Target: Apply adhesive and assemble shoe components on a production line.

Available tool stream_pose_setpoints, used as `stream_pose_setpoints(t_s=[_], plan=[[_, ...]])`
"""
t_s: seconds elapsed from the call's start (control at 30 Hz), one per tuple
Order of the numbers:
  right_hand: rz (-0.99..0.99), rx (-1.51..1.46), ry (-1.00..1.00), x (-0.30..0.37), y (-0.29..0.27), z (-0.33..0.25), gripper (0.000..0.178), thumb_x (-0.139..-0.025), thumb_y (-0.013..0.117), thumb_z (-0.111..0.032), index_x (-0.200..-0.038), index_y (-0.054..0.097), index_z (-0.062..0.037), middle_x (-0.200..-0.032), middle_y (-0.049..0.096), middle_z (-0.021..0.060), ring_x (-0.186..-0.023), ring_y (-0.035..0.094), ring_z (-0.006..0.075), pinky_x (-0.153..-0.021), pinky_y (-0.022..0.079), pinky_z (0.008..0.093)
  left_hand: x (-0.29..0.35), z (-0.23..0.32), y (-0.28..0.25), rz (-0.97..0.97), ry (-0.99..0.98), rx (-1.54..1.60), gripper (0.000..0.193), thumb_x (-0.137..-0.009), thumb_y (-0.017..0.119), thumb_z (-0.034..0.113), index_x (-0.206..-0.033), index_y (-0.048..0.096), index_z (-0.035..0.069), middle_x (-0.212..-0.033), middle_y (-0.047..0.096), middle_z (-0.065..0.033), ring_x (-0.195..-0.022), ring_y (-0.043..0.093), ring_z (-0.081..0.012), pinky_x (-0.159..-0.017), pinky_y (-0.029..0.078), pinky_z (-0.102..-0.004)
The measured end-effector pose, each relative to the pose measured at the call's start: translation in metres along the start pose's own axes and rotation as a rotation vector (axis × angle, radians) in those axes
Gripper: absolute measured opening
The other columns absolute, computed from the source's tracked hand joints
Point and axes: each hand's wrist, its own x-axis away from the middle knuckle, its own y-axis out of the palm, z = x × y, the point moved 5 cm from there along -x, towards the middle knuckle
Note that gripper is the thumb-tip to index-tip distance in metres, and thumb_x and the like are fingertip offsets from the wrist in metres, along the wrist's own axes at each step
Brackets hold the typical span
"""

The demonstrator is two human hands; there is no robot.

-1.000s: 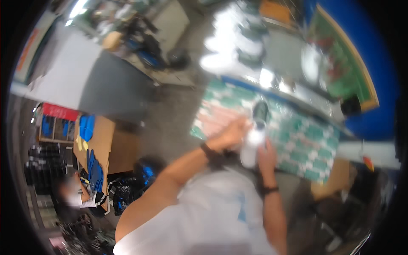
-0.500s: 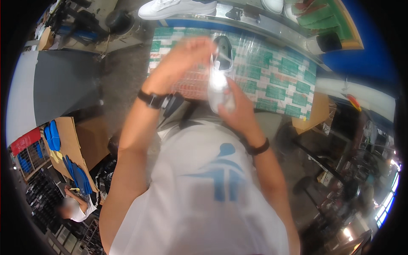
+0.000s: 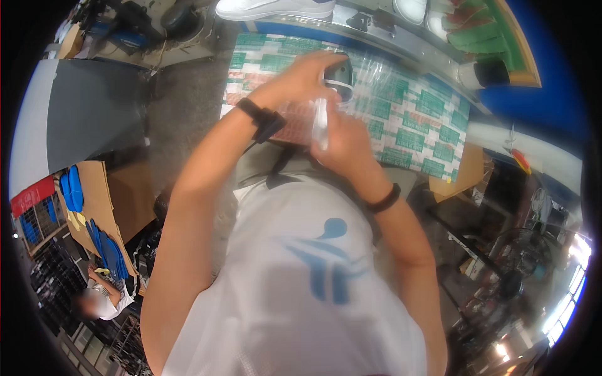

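A white shoe with a dark lining points its toe toward me over the patterned table cover. At the shoe's collar, my left hand is closed on the left side, its fingers reaching over the heel end. My right hand wraps the right side of the front part, with fingers up near the opening. Between them the two hands hide much of the upper. A pale band crosses the dark opening; I cannot make out whether it is a lace or an edge.
Beyond the cover runs a metal ledge with another white shoe and more white shoes to the right. A wooden-framed tray holds green pieces. At left stand a grey panel and a carton with blue pieces; a person is beyond.
My left hand has come down from beside the shoe onto its collar. My right hand has moved up toward the opening. The shoe looks turned slightly.
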Motion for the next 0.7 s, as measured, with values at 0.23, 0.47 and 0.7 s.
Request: stream_pose_setpoints(t_s=[0.23,0.47,0.7], plan=[[-0.191,-0.462,0.392,-0.01,-0.024,0.01,0.062,-0.085,0.08,-0.032,-0.137,0.07,0.0012,-0.103,0.078,0.0247,-0.096,0.076,0.044,-0.083,0.06,0.0525,-0.005,0.0,0.009,-0.018,-0.163,0.096,0.098,-0.076,0.1,0.022,-0.163,0.056,0.01,-0.159,0.062,-0.0218,-0.149,0.057,-0.0423,-0.126,0.045,-0.0501],[-0.333,-0.755,0.042,0.015,0.033,-0.057,0.057,-0.09,0.077,-0.027,-0.137,0.071,0.0041,-0.112,0.077,0.0294,-0.1,0.076,0.0447,-0.093,0.06,0.05,-0.005,-0.006,0.002,-0.009,-0.125,0.085,0.099,-0.073,0.102,0.03,-0.159,0.058,0.005,-0.154,0.065,-0.0235,-0.144,0.061,-0.0426,-0.123,0.048,-0.0473],[0.273,-0.544,0.416,0.031,-0.035,0.037,0.063,-0.093,0.077,-0.026,-0.145,0.065,0.0064,-0.113,0.077,0.023,-0.106,0.075,0.0421,-0.097,0.059,0.0446,-0.002,-0.011,0.013,-0.086,-0.164,0.309,0.103,-0.083,0.097,0.031,-0.169,0.045,0.007,-0.17,0.044,-0.0239,-0.157,0.046,-0.0409,-0.127,0.045,-0.0481]])
